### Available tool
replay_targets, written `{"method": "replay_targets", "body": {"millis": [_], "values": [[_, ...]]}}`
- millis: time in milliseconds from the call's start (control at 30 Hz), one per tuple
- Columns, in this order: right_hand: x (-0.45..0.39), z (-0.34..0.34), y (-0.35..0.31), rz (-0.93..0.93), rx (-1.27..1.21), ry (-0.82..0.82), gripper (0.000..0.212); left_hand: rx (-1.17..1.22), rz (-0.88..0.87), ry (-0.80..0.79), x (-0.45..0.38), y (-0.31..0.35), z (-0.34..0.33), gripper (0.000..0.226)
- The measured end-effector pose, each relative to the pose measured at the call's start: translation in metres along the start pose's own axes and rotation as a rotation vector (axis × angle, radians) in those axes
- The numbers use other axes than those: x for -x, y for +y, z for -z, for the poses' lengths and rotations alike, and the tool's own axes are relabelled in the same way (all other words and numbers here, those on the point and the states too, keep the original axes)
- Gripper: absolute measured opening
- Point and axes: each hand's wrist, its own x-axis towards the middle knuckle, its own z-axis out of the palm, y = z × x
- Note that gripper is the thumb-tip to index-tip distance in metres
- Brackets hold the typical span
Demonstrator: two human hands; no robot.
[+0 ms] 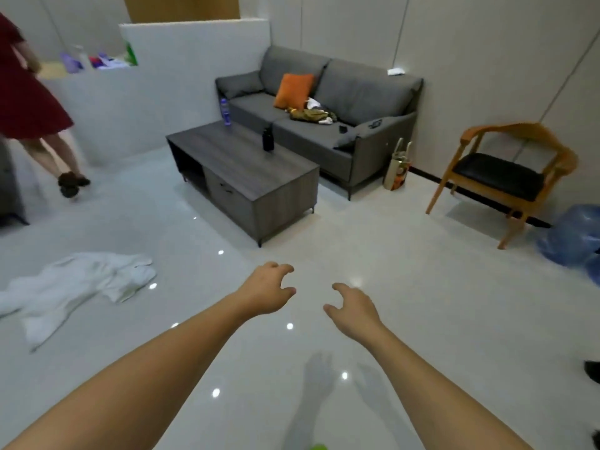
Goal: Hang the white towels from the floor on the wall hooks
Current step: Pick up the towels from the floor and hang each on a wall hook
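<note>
Well left of the empty, loosely spread left hand (pixel 264 292) and right hand (pixel 355 310), crumpled white cloth towels (pixel 74 287) could be slipped on if overlooked.

White towels (pixel 74 289) cut by left edge — blue bag (pixel 574 235) by right edge.

Head-height view, angled floorward.

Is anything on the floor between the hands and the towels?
Nothing visible. The towels lie crumpled to the left of the left hand, with only bare shiny floor between. The right hand is farther off, also empty. The coffee table stands well beyond that path.
</note>
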Motion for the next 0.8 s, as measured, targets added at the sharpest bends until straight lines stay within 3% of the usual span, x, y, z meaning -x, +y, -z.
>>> {"method": "replay_targets", "body": {"millis": [367, 567, 800], "values": [[-0.187, -0.073, -0.157, 0.337, 0.116, -0.368, 0.058, 0.13, 0.464, 0.104, -0.061, -0.159, 0.076, 0.055], [-0.277, -0.139, -0.254, 0.46, 0.232, -0.48, 0.05, 0.231, 0.588, 0.171, -0.111, -0.273, 0.109, 0.054], [-0.383, -0.198, -0.379, 0.463, 0.378, -0.548, 0.049, 0.399, 0.695, 0.164, -0.18, -0.414, 0.172, 0.056]]}}
